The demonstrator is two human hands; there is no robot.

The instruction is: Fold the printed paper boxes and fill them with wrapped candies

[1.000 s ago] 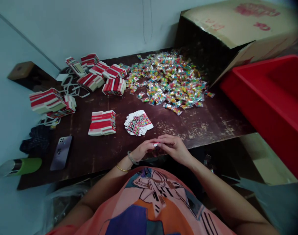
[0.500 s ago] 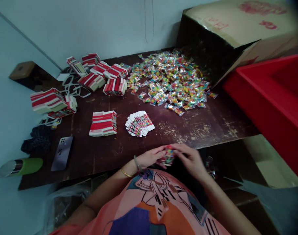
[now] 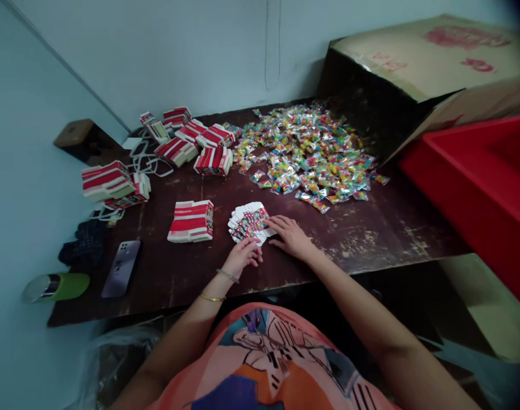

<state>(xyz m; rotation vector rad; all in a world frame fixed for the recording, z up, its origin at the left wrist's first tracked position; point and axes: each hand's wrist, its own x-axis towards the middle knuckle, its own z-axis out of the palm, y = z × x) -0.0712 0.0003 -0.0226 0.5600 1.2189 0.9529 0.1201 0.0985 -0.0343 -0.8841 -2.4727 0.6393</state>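
Note:
A fanned pile of flat, unfolded small candy boxes [image 3: 248, 221], white with red and multicoloured print, lies on the table in front of me. My right hand [image 3: 291, 238] reaches in from the right, fingers stretched out, its fingertips touching the right edge of the fan. At the near edge of the same pile is my left hand [image 3: 244, 256], with fingers loosely bent and apart and nothing visible in them. To the left stands a neat stack of flat red-and-white boxes [image 3: 190, 222]. Beyond the fan spreads a heap of small clear-wrapped colourful candies [image 3: 311, 151].
More bundles of flat boxes [image 3: 215, 161] and loose white straps [image 3: 147, 159] occupy the back left. Along the left side are a phone [image 3: 121, 269], a green bottle [image 3: 70, 286] and dark cloth [image 3: 83, 242]. A red bin [image 3: 469, 176] and large cardboard box [image 3: 413, 54] border the right.
Both hands have moved forward from my lap to the fanned pile. The small colourful box they held between them is no longer in them. The view has shifted slightly.

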